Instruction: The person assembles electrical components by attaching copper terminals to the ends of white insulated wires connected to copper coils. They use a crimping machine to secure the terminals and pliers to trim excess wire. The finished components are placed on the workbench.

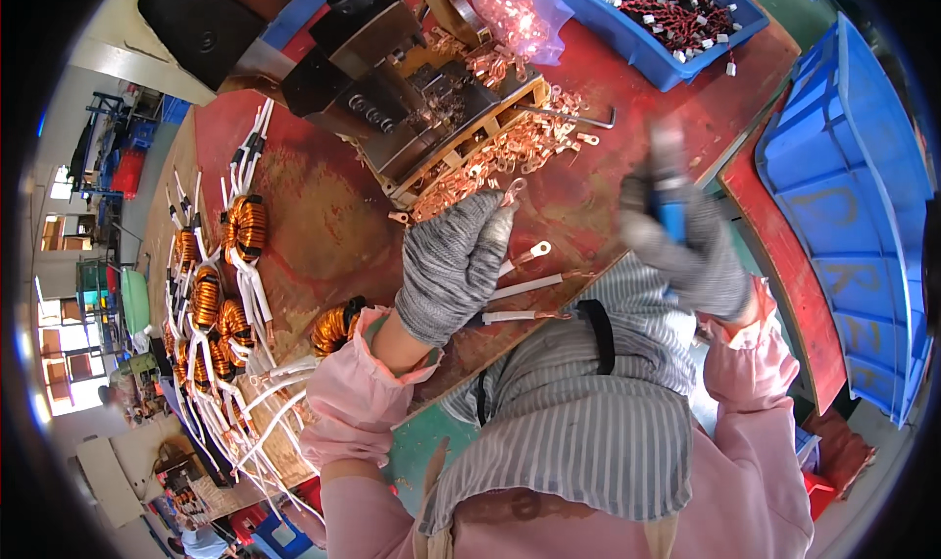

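Note:
My left hand [449,265], in a grey knitted glove, is closed with thumb and forefinger pinching a copper ring lug [514,190]. Whether a wire runs from that lug into the palm is hidden. To the right, my gloved right hand [686,255] is wrapped round a blue-handled tool [671,216]; motion smears its head, so its kind is unclear. By my left hand, a white lead with a ring lug [534,252] juts out over the red tabletop. Two more white leads [524,287] with bare copper ends lie near the table edge.
Before my hands stands a dark metal press [372,108], with loose copper lugs [480,172] heaped along its base. An L-shaped hex key [578,118] lies there. Copper-wound ring coils [245,228] sit left. Blue bins [676,69] stand at the back and right.

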### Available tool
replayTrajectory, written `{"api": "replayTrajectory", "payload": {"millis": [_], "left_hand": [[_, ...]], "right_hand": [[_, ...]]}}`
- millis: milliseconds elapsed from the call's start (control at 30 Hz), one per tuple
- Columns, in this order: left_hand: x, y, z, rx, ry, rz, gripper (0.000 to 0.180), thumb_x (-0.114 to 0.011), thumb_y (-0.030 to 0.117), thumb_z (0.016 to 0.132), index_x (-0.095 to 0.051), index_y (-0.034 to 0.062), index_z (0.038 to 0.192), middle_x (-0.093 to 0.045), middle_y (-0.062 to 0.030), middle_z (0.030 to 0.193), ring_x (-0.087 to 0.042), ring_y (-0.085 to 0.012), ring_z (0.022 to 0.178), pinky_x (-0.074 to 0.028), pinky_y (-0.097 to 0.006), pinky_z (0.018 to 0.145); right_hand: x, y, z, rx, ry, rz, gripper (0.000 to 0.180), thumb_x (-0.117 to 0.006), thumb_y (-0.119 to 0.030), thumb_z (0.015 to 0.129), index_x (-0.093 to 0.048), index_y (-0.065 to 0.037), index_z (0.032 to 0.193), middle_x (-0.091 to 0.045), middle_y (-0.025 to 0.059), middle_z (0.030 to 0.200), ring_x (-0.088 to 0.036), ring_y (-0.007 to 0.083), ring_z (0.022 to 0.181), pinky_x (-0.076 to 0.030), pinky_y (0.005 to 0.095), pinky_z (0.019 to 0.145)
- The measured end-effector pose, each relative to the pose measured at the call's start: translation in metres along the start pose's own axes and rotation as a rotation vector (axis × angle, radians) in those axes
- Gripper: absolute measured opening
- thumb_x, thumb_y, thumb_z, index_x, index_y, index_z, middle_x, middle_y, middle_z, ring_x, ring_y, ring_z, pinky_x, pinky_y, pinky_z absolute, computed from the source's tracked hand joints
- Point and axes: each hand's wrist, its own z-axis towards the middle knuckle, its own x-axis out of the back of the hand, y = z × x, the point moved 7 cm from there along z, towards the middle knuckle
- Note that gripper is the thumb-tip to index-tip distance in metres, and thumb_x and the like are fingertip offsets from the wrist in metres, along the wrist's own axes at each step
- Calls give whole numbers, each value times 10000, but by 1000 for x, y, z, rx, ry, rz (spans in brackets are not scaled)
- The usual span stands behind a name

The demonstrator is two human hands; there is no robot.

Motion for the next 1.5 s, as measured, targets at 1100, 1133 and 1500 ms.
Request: {"api": "replayTrajectory", "payload": {"millis": [1100, 1133, 1500], "left_hand": [[-8, -1, -2, 82, -157, -209, 201, -574, 168, 868, -615, 54, 1027, -650, -109, 851, -640, -255, 709, -510, -341, 648], [-14, 1, -1, -14, -222, -123, 182, -579, 182, 859, -620, 78, 1002, -640, -116, 816, -631, -282, 690, -508, -352, 630], [-33, 23, -7, -123, -214, -89, 82, -563, 212, 820, -578, 136, 845, -588, -75, 661, -549, -246, 532, -414, -383, 489]], "right_hand": [[74, 24, 6, -101, 372, -306, 228, -629, -259, 856, -546, -48, 835, -467, -27, 662, -424, 69, 597, -361, 236, 536], [80, 17, 6, -172, 260, -400, 204, -610, -234, 866, -552, -38, 853, -480, -16, 675, -427, 70, 602, -364, 231, 546], [-134, -184, 93, 8, -583, 200, 348, -546, -288, 909, -547, 14, 1083, -388, -4, 575, -367, 79, 460, -313, 230, 417]]}}
